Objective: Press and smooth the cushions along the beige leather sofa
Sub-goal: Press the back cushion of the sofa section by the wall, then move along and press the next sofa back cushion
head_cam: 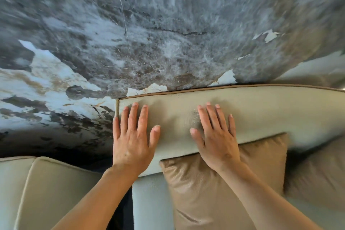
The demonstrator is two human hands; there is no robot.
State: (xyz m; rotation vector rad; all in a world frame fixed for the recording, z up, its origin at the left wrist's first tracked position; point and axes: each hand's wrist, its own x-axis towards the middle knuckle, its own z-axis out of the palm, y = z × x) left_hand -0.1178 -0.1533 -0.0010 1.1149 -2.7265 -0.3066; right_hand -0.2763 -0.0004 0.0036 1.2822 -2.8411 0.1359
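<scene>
A long beige leather back cushion [252,110] with brown piping runs from the centre to the right edge. My left hand [133,136] lies flat on its left end, fingers spread, palm down. My right hand [216,134] rests flat on the same cushion a little to the right, fingers spread. Neither hand holds anything. A tan leather throw pillow [211,192] leans against the cushion just below my right hand; my right forearm crosses over it. The beige seat [151,203] shows between my two arms.
A dark grey marble wall [149,33] with pale patches stands right behind the sofa. Another beige cushion section [48,188] lies at the lower left, across a dark gap. A second tan pillow [317,173] sits at the right edge.
</scene>
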